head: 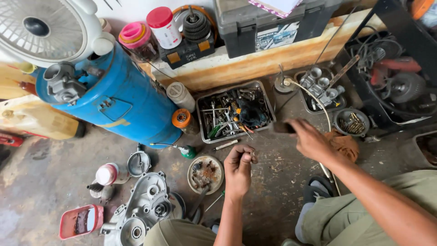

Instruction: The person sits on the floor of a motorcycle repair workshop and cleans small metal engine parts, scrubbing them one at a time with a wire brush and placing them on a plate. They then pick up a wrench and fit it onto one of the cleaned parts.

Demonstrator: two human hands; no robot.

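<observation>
My left hand [239, 168] hovers over the concrete floor with its fingers closed on a small metal part, just right of a round dish [205, 173] of rusty bits. My right hand [309, 139] reaches toward the metal tray of tools [234, 111] and grips a small dark object at the tray's right corner; motion blur hides what it is. A grey engine casing [145, 205] lies on the floor at lower left. My knees in olive trousers frame the bottom.
A blue drum [118, 98] lies at left under a white fan [45, 27]. Jars, a black toolbox [268, 25] and a wooden ledge line the back. Bowls of carburettor parts [321, 89] and screws [351, 122] sit right. A red tray [81, 221] lies at lower left.
</observation>
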